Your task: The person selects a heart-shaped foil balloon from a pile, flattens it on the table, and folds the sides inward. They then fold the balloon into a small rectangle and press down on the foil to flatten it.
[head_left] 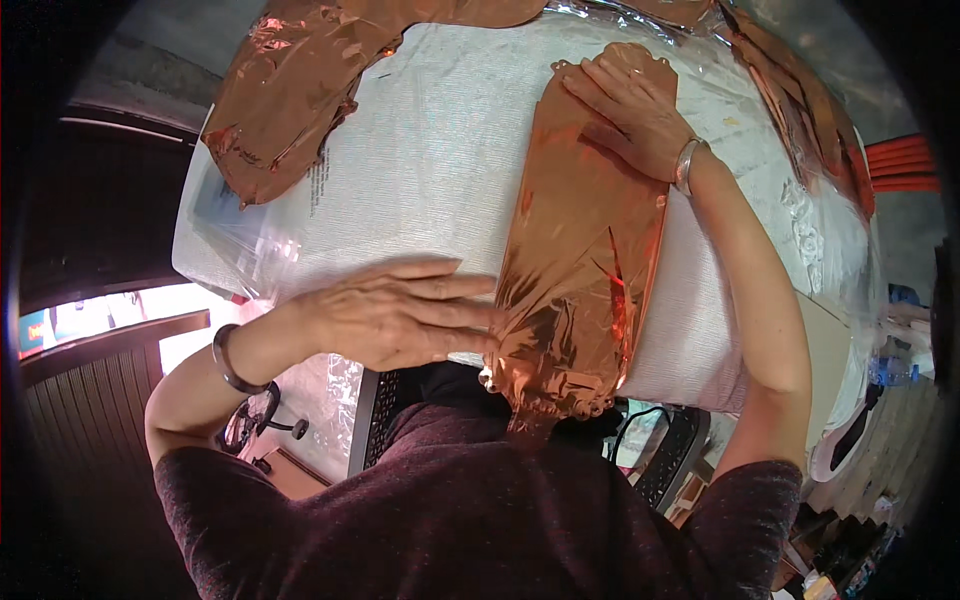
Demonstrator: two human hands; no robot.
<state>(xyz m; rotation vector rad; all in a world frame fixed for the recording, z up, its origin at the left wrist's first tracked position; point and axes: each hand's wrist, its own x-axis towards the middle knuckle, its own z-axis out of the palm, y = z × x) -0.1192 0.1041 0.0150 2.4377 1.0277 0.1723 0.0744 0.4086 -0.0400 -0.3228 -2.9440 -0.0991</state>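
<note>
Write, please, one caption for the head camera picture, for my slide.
Right hand on a wrinkled copper-coloured foil sheet, left hand at its left edge, over a white surface.

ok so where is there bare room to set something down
The widest bare stretch of white cover lies between the left foil and the middle foil, above the left hand. A narrower one sits between the middle foil and right forearm. Far edge and right side are crowded with more foil and clear plastic.
</note>
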